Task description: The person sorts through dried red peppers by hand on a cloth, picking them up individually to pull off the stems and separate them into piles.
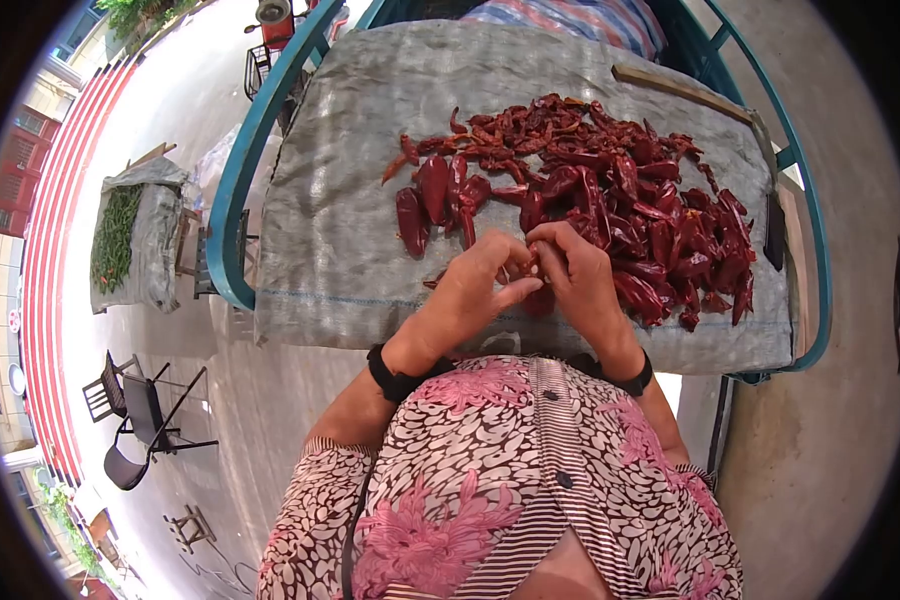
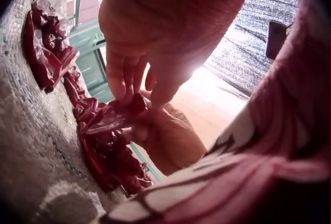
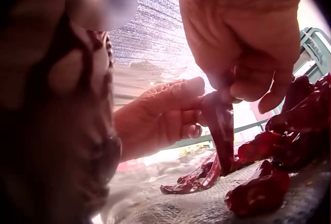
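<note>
Both hands meet over the near edge of a grey woven sheet (image 1: 350, 200). The left hand (image 1: 470, 290) and the right hand (image 1: 582, 290) pinch one dark red pepper (image 3: 222, 131) between them; in the right wrist view it hangs down from their fingertips. Just beyond the hands lies a heap of glossy red peppers (image 1: 660, 230), with smaller, shrivelled ones (image 1: 540, 130) behind it. A few whole peppers (image 1: 433, 188) lie to the left of the heap. In the head view the fingers cover most of the held pepper.
Teal rails (image 1: 232, 210) flank the sheet, and a wooden stick (image 1: 680, 92) lies at its far right. A striped bag (image 1: 580, 22) is behind. To the left are a stand with green peppers (image 1: 118, 240) and a folding chair (image 1: 145, 410).
</note>
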